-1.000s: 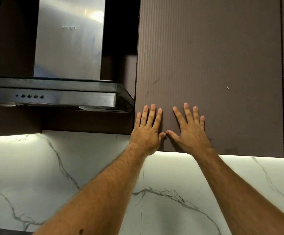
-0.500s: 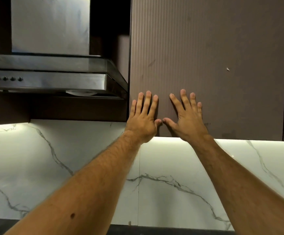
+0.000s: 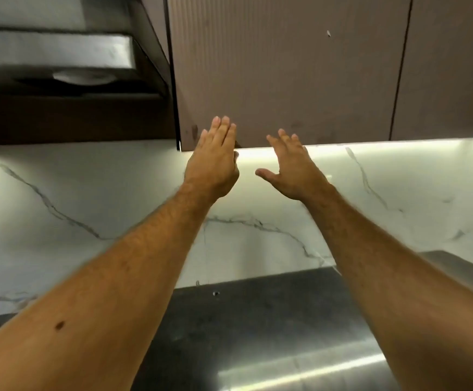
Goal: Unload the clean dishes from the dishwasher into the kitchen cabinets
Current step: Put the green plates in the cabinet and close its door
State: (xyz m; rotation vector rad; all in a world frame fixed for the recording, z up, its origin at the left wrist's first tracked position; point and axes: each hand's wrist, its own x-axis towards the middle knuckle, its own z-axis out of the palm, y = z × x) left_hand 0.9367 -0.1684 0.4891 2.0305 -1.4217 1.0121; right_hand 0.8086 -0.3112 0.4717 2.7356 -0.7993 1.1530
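Flanking cabinet door (image 3: 286, 66): range hood (image 3: 60, 52), backsplash (image 3: 88, 193)

My arms bare, no sleeves, no rings or watch. Hairy forearms behind fingers (image 3: 220, 128). Small dark mole (image 3: 59, 325) far back from fingers, left forearm.

Up and left of my hands I see a steel range hood (image 3: 60, 49). Behind them runs a white veined marble backsplash (image 3: 88, 193); below lies a dark countertop (image 3: 257, 320).
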